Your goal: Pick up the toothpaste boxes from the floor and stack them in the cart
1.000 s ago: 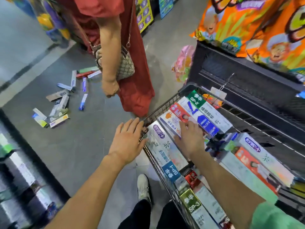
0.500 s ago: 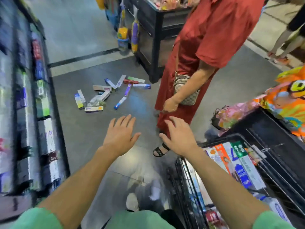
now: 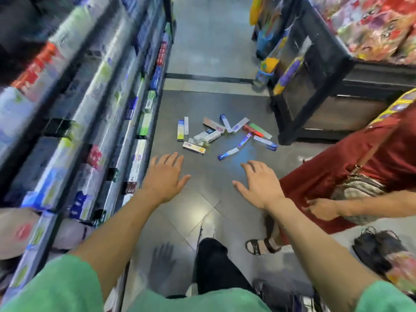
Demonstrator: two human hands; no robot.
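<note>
hands out, heading for the spilled toothpaste

so the biggest thing here is the long store shelving (image 3: pixel 94 122) down the left side, packed with boxed products but too blurred to read. across the aisle sits a dark display stand (image 3: pixel 337 86) with bright snack bags on top. between them is the grey tiled floor (image 3: pixel 202 52), which is where the mess is.

a bystander in a red dress (image 3: pixel 351 158) stands at the right edge with a woven shoulder bag, right beside the route, so i'd guess the reach has to stay on the left half of the aisle.

the pile of scattered toothpaste boxes (image 3: pixel 222 136) lies ahead on the floor, some overlapping, pointing every which way. looks like they just fell there. the cart isn't clearly in view.

the left hand (image 3: pixel 165 176) and right hand (image 3: pixel 258 183) are both stretched forward, palms down, fingers spread and straight, holding nothing. my read: they're out front like that to go for the nearest boxes, but they're not touching any yet.
</note>
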